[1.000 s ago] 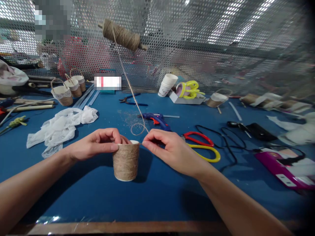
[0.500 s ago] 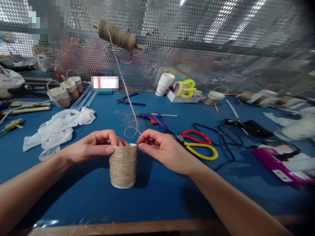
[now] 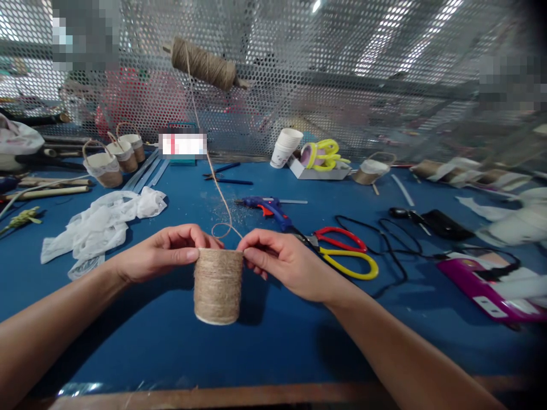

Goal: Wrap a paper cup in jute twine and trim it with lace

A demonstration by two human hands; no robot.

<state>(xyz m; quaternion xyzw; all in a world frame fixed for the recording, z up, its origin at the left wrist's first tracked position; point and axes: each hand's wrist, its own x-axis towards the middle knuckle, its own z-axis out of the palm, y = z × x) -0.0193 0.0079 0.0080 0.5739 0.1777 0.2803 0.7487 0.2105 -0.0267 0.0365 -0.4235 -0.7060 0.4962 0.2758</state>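
The blue surface fills the lower view, smooth and slightly glossy, with a brown wooden strip along its near edge. At the far edge stands a silver-grey perforated metal screen, crossed by a darker horizontal bar. Through its holes the room behind shows only as blurred shapes. Long bright ceiling lights glare through the screen at the upper right; the far right corner is dark.

L hand, R hand — tight pinch grips, forearms inward
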